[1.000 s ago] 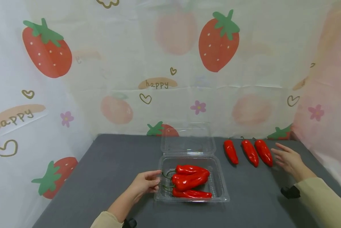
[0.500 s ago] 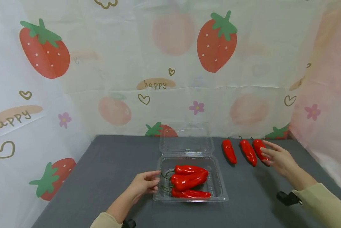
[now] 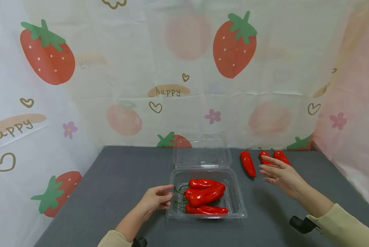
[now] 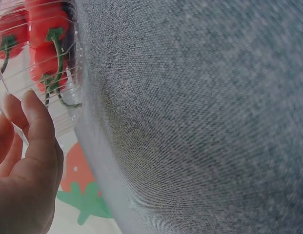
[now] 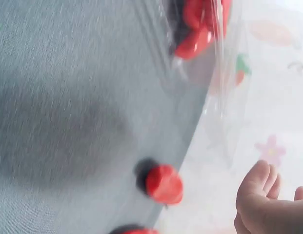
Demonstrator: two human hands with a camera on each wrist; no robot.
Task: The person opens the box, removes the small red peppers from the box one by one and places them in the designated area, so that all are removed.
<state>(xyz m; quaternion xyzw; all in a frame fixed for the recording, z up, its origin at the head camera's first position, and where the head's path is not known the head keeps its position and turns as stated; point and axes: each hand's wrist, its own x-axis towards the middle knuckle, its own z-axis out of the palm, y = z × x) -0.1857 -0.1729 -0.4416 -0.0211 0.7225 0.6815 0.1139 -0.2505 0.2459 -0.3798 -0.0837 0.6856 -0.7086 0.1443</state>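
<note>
A clear plastic box [image 3: 240, 206] with its lid [image 3: 203, 157] raised holds several glossy red peppers [image 3: 204, 196] with green stems. At the box's left side, my left hand [image 3: 156, 201] pinches the rim; the left wrist view shows thumb and fingers [image 4: 40, 122] close about the plastic edge. To the right lie three more red peppers in a row: a left one [image 3: 248, 164], a middle one [image 3: 265, 155] and a right one [image 3: 281, 156]. My right hand [image 3: 283, 176], fingers extended and holding nothing, is raised in front of the middle and right peppers, partly hiding them.
The grey tabletop [image 3: 126, 175] meets a hanging white cloth [image 3: 129, 68] printed with strawberries at the back and sides. A black strap piece [image 3: 303, 224] sits by the right sleeve. The raised lid stands near the back edge.
My right hand has moved left, from beside the right pepper to across the middle one. The left hand stays at the box rim, and the peppers have not moved.
</note>
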